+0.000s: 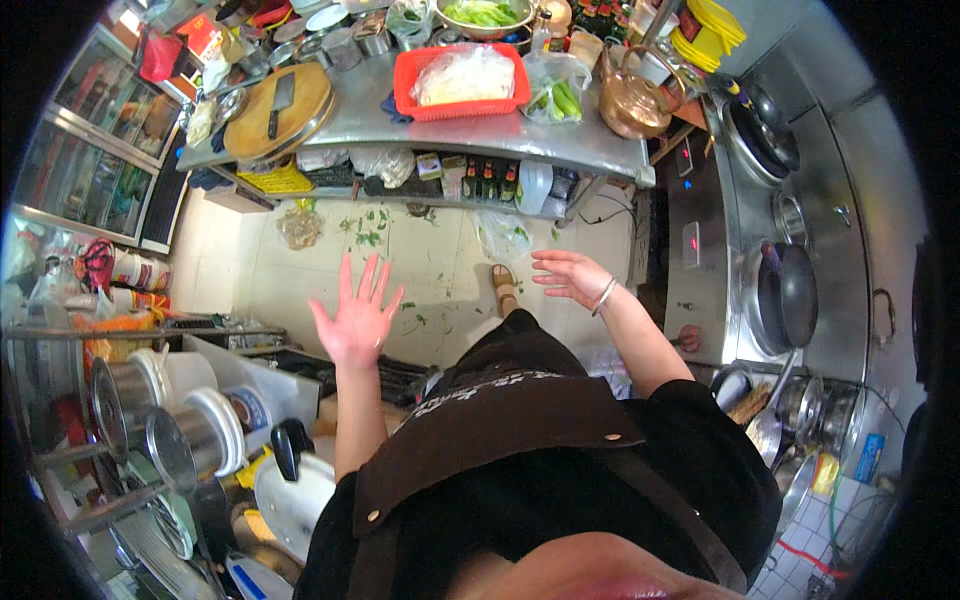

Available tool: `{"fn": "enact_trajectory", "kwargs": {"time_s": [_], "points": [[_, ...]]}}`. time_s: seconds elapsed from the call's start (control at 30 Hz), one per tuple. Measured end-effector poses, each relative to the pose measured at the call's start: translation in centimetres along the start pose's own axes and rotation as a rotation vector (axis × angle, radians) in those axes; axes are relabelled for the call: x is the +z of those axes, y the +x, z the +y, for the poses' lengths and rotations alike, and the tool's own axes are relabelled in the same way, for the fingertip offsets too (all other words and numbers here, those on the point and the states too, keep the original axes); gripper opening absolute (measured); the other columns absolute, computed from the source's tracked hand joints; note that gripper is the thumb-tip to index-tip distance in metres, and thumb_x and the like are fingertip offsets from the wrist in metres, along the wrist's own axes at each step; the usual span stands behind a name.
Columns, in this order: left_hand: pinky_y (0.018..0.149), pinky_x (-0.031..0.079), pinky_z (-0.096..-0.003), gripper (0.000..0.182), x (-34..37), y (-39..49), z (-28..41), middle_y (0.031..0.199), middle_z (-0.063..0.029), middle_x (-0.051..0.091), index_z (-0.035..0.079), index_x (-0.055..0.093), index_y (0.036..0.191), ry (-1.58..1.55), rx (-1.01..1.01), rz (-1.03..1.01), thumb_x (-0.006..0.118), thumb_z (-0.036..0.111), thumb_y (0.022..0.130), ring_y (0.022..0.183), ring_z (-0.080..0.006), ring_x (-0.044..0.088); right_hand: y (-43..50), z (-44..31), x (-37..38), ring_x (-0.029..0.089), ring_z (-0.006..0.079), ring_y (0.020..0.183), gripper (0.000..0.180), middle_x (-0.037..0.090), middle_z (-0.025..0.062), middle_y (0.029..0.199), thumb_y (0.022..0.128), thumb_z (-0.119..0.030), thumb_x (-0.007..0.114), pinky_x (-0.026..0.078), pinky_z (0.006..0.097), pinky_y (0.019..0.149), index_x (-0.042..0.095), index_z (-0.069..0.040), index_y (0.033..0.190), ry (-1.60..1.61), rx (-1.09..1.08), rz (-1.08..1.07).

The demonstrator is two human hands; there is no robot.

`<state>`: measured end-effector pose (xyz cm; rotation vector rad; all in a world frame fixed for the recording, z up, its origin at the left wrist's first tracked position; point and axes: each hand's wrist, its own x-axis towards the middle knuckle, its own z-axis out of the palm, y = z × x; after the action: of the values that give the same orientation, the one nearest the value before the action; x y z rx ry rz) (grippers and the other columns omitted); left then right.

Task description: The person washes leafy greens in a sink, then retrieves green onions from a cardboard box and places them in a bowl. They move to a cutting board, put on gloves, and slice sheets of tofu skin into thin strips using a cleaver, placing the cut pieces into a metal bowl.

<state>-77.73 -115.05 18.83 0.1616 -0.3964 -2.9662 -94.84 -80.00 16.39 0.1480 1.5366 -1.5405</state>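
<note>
Both of my hands are raised over the tiled floor, in front of my dark apron (510,427). My left hand (356,319) shows its palm, with fingers spread and nothing in it. It looks wet. My right hand (574,277) is held sideways, its fingers extended and apart, and holds nothing; a silver bangle (604,296) circles that wrist. Beyond them stands a steel worktable (360,127). On it are a cleaver (282,101) on a round wooden chopping board (307,112), a red plastic basket (461,112) with a bagged pale food, and a bag of green vegetables (559,97).
A copper kettle (634,105) stands at the worktable's right end. Woks (787,296) sit on the stove counter at right. Lidded steel pots (187,442) fill a rack at left. Leaf scraps (367,229), a bag of scraps (300,225) and a clear plastic bag (501,234) lie on the floor.
</note>
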Motion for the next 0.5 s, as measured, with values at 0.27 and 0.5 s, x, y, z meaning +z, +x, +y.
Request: {"fn": "enact_trajectory", "kwargs": {"time_s": [0.27, 0.5], "points": [[0.114, 0.023, -0.0605, 0.075, -2.7, 5.3, 0.6, 0.157, -0.0216, 0.027, 0.019, 0.025, 0.155, 0.077, 0.077, 0.408, 0.046, 0.058, 0.095, 0.145, -0.038, 0.026, 17.1, -14.5, -7.3, 0.059, 0.0165, 0.109, 0.044, 0.064, 0.0087, 0.121, 0.09, -0.019, 0.063, 0.047, 0.031, 0.09, 0.058, -0.007, 0.132, -0.338, -0.147, 0.064], [0.111, 0.03, -0.0588, 0.075, 0.0, 9.9, -0.1, 0.153, -0.0227, 0.034, 0.017, 0.031, 0.153, 0.19, 0.158, 0.46, 0.053, 0.056, 0.092, 0.141, -0.0389, 0.034, 32.0, -17.8, 2.6, 0.061, 0.0282, 0.115, 0.05, 0.064, 0.019, 0.123, 0.085, -0.024, 0.067, 0.047, 0.0353, 0.099, 0.058, -0.002, 0.13, -0.956, -0.352, -0.476]]}}
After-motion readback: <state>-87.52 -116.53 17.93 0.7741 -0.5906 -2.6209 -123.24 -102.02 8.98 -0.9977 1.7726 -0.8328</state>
